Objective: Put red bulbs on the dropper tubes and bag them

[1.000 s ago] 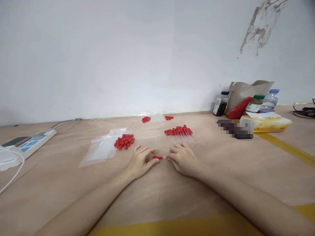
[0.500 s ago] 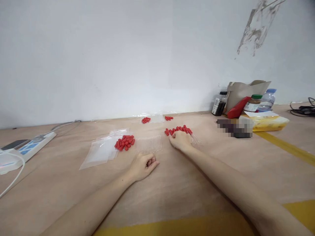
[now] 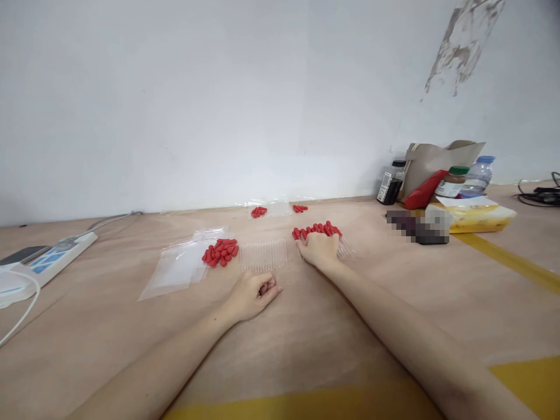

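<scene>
My left hand (image 3: 252, 296) rests on the table, fingers curled and thumb along them, with nothing visible in its hollow. Just beyond it lies a row of thin clear glass tubes (image 3: 263, 255). A heap of red rubber bulbs (image 3: 220, 252) sits left of the tubes, at the edge of some clear plastic bags (image 3: 175, 269). My right hand (image 3: 319, 251) is over the row of red-bulbed droppers (image 3: 328, 227), palm down with its fingers bent. The hand covers much of the droppers' glass, and whatever its fingertips pinch is hidden.
Near the wall are two small groups of red bulbs (image 3: 259, 212) with clear plastic. A power strip (image 3: 65, 252) and phone (image 3: 24, 255) lie at left. At right stand a dark bottle (image 3: 390, 185), a grey bag (image 3: 431, 160), a jar (image 3: 451, 184) and a yellow tissue pack (image 3: 481, 219).
My right hand has barely moved, staying at the left part of the dropper row. My left hand keeps its curled pose. The whole view has shifted slightly.
</scene>
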